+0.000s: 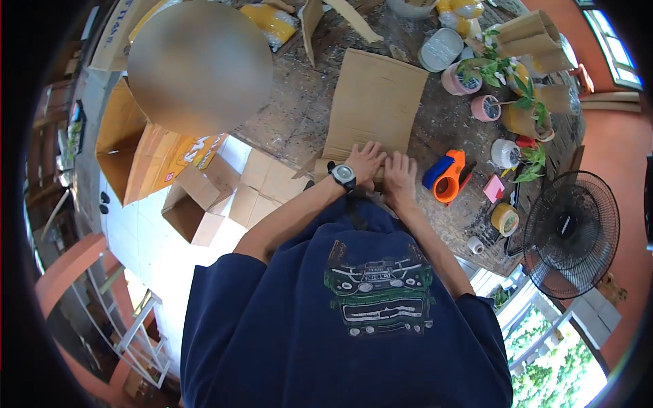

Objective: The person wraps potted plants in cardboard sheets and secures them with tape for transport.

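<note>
A brown corrugated cardboard sheet lies on the worn wooden table, its near end close to my body. My left hand, with a watch on the wrist, grips the near edge of this sheet, fingers bent over it. Right beside it, my right hand is curled over the same edge. The near strip of cardboard looks folded up under my hands, but my fingers partly hide it. To the right of my right hand stands an orange and blue tape dispenser.
Potted plants, a tape roll and a pink notepad line the right side. A black fan stands beyond the table's right edge. Open cardboard boxes sit at left. Cardboard scraps lie at the back.
</note>
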Demonstrator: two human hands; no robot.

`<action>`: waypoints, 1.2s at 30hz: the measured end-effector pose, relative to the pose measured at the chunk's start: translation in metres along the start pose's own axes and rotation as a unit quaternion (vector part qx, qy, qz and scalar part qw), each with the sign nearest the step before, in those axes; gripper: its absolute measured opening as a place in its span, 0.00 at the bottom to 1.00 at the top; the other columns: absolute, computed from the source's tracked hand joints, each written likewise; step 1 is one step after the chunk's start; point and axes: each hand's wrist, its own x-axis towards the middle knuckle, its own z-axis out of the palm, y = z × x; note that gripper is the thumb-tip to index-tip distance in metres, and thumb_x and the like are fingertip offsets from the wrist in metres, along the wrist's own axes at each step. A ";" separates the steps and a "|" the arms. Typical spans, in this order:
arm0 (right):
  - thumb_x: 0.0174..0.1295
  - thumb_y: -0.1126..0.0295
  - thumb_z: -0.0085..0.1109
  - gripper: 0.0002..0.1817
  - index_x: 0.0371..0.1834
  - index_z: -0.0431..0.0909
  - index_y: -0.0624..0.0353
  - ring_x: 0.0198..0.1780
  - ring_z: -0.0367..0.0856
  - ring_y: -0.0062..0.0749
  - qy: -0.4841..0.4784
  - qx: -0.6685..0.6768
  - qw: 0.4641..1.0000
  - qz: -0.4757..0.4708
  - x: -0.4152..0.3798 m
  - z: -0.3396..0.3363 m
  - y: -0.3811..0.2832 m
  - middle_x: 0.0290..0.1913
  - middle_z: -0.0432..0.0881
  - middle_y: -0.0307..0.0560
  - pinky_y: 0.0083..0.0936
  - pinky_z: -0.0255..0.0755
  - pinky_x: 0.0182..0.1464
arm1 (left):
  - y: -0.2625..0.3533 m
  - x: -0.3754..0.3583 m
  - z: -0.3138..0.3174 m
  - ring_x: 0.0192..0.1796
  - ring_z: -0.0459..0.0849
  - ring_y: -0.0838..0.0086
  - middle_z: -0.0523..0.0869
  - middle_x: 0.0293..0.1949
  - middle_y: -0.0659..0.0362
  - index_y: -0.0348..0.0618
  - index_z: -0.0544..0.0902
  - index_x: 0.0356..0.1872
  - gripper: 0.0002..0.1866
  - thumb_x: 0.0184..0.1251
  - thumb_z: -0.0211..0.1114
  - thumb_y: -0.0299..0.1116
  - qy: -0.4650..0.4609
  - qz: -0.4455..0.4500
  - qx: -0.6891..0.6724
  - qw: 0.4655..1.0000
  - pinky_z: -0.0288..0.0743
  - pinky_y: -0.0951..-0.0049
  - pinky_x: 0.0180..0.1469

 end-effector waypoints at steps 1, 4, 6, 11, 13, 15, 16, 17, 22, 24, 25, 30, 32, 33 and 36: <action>0.23 0.62 0.82 0.47 0.55 0.73 0.62 0.60 0.75 0.45 -0.017 0.037 0.999 -0.003 0.000 0.024 0.003 0.55 0.74 0.53 0.42 0.69 0.60 | 0.001 0.003 -0.028 0.74 0.63 0.49 0.66 0.69 0.45 0.40 0.69 0.66 0.60 0.25 0.85 0.57 -0.061 -0.004 -0.022 0.998 0.68 0.39 0.63; 0.23 0.63 0.82 0.45 0.53 0.74 0.63 0.59 0.77 0.48 -0.056 0.101 0.993 0.003 0.012 0.007 0.006 0.54 0.75 0.55 0.39 0.73 0.60 | -0.004 0.011 -0.041 0.76 0.60 0.48 0.65 0.71 0.43 0.39 0.68 0.67 0.62 0.23 0.86 0.57 -0.117 -0.004 -0.029 0.993 0.67 0.40 0.64; 0.23 0.63 0.82 0.43 0.50 0.75 0.65 0.56 0.79 0.52 -0.093 0.138 0.986 0.015 0.022 -0.003 0.012 0.52 0.77 0.57 0.39 0.77 0.58 | -0.013 0.008 -0.050 0.74 0.64 0.48 0.67 0.70 0.44 0.38 0.70 0.66 0.62 0.22 0.86 0.58 -0.088 0.001 -0.048 0.995 0.68 0.43 0.65; 0.25 0.63 0.81 0.36 0.43 0.78 0.67 0.51 0.84 0.59 -0.146 0.186 0.972 0.018 0.043 0.003 0.030 0.46 0.81 0.61 0.44 0.82 0.52 | -0.031 0.001 -0.065 0.67 0.73 0.55 0.73 0.64 0.50 0.40 0.76 0.58 0.55 0.18 0.87 0.54 -0.040 0.010 -0.071 0.997 0.74 0.50 0.61; 0.25 0.63 0.80 0.36 0.43 0.78 0.67 0.51 0.84 0.58 -0.131 0.191 0.972 0.033 0.038 0.004 0.027 0.47 0.81 0.61 0.44 0.82 0.53 | -0.034 0.003 -0.066 0.66 0.74 0.57 0.73 0.62 0.52 0.42 0.78 0.55 0.53 0.16 0.88 0.51 -0.027 0.013 -0.069 0.997 0.75 0.50 0.59; 0.26 0.63 0.79 0.35 0.43 0.78 0.67 0.50 0.83 0.58 -0.116 0.198 0.972 0.044 0.027 0.008 0.021 0.47 0.80 0.61 0.45 0.82 0.53 | -0.031 0.004 -0.067 0.66 0.74 0.58 0.73 0.62 0.52 0.42 0.80 0.53 0.51 0.17 0.89 0.50 -0.051 0.018 -0.062 0.997 0.75 0.51 0.60; 0.27 0.63 0.78 0.35 0.44 0.77 0.67 0.50 0.83 0.58 -0.106 0.203 0.972 0.049 0.021 0.010 0.015 0.47 0.80 0.61 0.46 0.81 0.53 | -0.029 0.003 -0.068 0.66 0.74 0.59 0.74 0.62 0.53 0.42 0.81 0.53 0.50 0.17 0.89 0.49 -0.060 0.019 -0.048 0.997 0.75 0.51 0.60; 0.27 0.63 0.78 0.35 0.44 0.77 0.67 0.50 0.83 0.59 -0.096 0.208 0.972 0.053 0.016 0.013 0.012 0.47 0.79 0.61 0.47 0.81 0.52 | -0.025 0.001 -0.069 0.66 0.74 0.59 0.74 0.62 0.53 0.42 0.81 0.53 0.49 0.17 0.89 0.48 -0.068 0.020 -0.035 0.997 0.75 0.52 0.60; 0.29 0.64 0.75 0.37 0.49 0.75 0.66 0.57 0.81 0.56 -0.111 0.251 0.954 0.121 0.004 0.012 0.001 0.52 0.78 0.59 0.57 0.78 0.55 | -0.013 0.006 -0.092 0.68 0.73 0.60 0.73 0.62 0.53 0.41 0.80 0.56 0.49 0.21 0.89 0.46 -0.156 0.014 -0.004 0.988 0.72 0.55 0.64; 0.29 0.64 0.75 0.37 0.49 0.75 0.66 0.57 0.81 0.56 -0.114 0.263 0.949 0.134 -0.001 0.016 0.000 0.52 0.77 0.59 0.59 0.78 0.54 | -0.010 0.007 -0.094 0.68 0.72 0.61 0.73 0.62 0.53 0.41 0.79 0.58 0.51 0.21 0.89 0.45 -0.169 0.014 0.004 0.986 0.72 0.55 0.64; 0.29 0.64 0.75 0.37 0.49 0.75 0.65 0.56 0.81 0.56 -0.108 0.266 0.948 0.140 -0.002 0.018 -0.001 0.52 0.77 0.59 0.59 0.78 0.54 | -0.008 0.006 -0.094 0.68 0.72 0.61 0.73 0.62 0.53 0.41 0.78 0.59 0.51 0.23 0.89 0.44 -0.170 0.009 0.009 0.985 0.71 0.55 0.64; 0.26 0.62 0.76 0.36 0.45 0.76 0.65 0.50 0.82 0.59 -0.042 0.286 0.947 0.142 -0.009 0.030 0.000 0.47 0.79 0.61 0.50 0.80 0.50 | -0.001 -0.036 -0.095 0.66 0.72 0.58 0.72 0.60 0.50 0.41 0.72 0.62 0.51 0.30 0.88 0.41 0.117 0.020 0.059 0.991 0.67 0.59 0.65; 0.27 0.62 0.78 0.36 0.44 0.77 0.65 0.49 0.82 0.59 0.017 0.327 0.935 0.136 -0.017 0.033 0.001 0.46 0.79 0.61 0.48 0.80 0.52 | 0.005 -0.073 -0.094 0.65 0.72 0.57 0.72 0.60 0.48 0.40 0.69 0.64 0.50 0.36 0.87 0.41 0.279 -0.067 -0.044 0.957 0.65 0.60 0.66; 0.27 0.62 0.78 0.36 0.44 0.77 0.65 0.48 0.82 0.59 0.043 0.351 0.926 0.132 -0.021 0.035 0.000 0.45 0.79 0.60 0.47 0.79 0.52 | 0.007 -0.088 -0.093 0.64 0.72 0.56 0.71 0.60 0.47 0.40 0.68 0.64 0.49 0.38 0.87 0.41 0.356 -0.111 -0.096 0.923 0.64 0.61 0.67; 0.28 0.62 0.79 0.35 0.45 0.79 0.65 0.46 0.82 0.58 0.102 0.414 0.897 0.114 -0.025 0.030 -0.005 0.43 0.80 0.58 0.44 0.78 0.51 | 0.004 -0.122 -0.071 0.61 0.72 0.57 0.71 0.60 0.46 0.37 0.67 0.65 0.50 0.42 0.87 0.46 0.305 -0.251 -0.370 0.841 0.67 0.60 0.66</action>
